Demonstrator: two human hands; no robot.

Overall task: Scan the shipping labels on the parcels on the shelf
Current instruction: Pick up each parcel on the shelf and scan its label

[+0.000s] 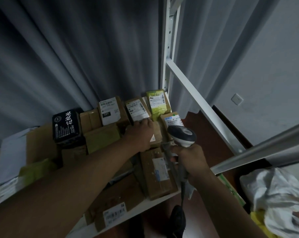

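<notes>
Head view, dim light. A white metal shelf [155, 201] is packed with parcels, most lying label-up against a grey curtain [68, 57].

The handheld barcode scanner [183, 135] is gripped by the right hand [189, 162], fingers wrapped round the handle, head tipped forward and down toward the back row. Its cable [182, 191] hangs below the fist. The aim appears to fall on the parcels near the shelf's right rear corner; which label is targeted cannot be told.

The left hand [141, 133] is extended over the front parcels, its fingers reaching the near edge of a brown box with a white shipping label [136, 109]. Whether the fingers pinch the box or only press it cannot be told; the likely purpose is to steady or tilt the label toward the scanner.

Neighbouring parcels:
- a box marked 231 [109, 110], to the left;
- a yellow-green parcel [158, 103], in the corner;
- a blue-labelled box [172, 120], just behind the scanner head;
- a black carton with white characters [66, 127], well to the left.

Labels are kept face-up, presumably for direct scanning.
</notes>
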